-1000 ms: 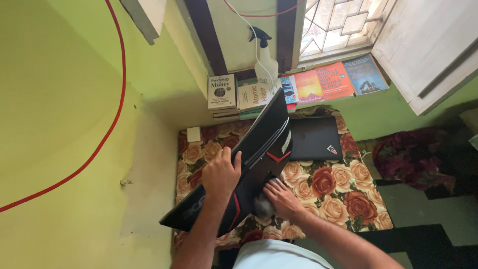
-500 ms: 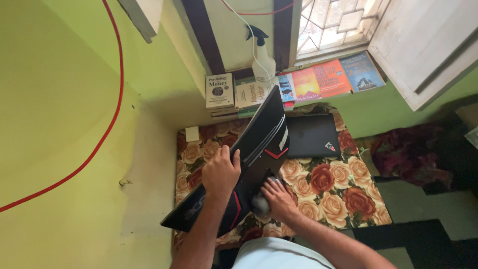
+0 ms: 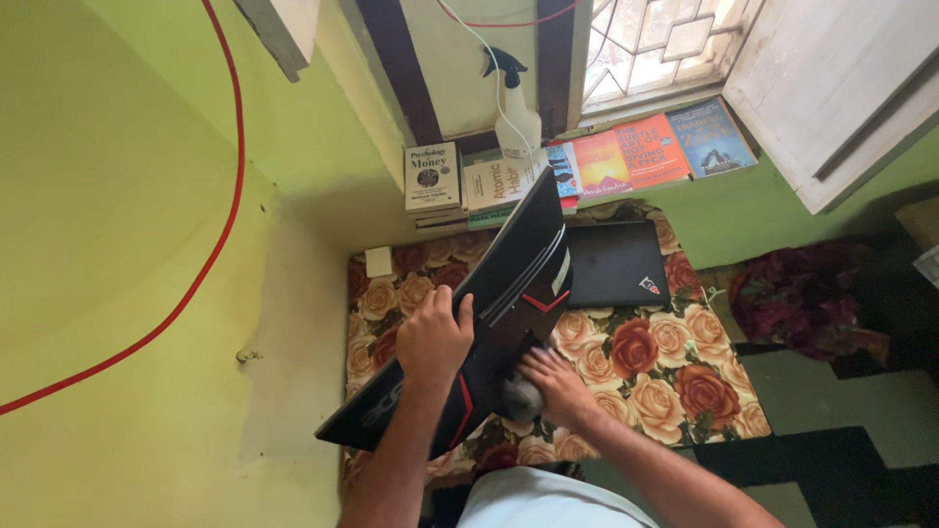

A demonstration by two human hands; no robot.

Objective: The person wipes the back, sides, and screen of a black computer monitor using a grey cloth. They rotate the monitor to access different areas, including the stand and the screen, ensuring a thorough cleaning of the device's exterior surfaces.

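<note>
Your left hand (image 3: 433, 339) stayed clamped over the tilted black monitor's (image 3: 489, 313) top edge; below that grip, your right hand (image 3: 556, 378), fingers flattened, slid a grey cloth (image 3: 521, 399) slightly lower across its back

Left hand (image 3: 433, 337) curled in a grip, forearm extended; right hand (image 3: 553, 379) flat, fingers spread
</note>
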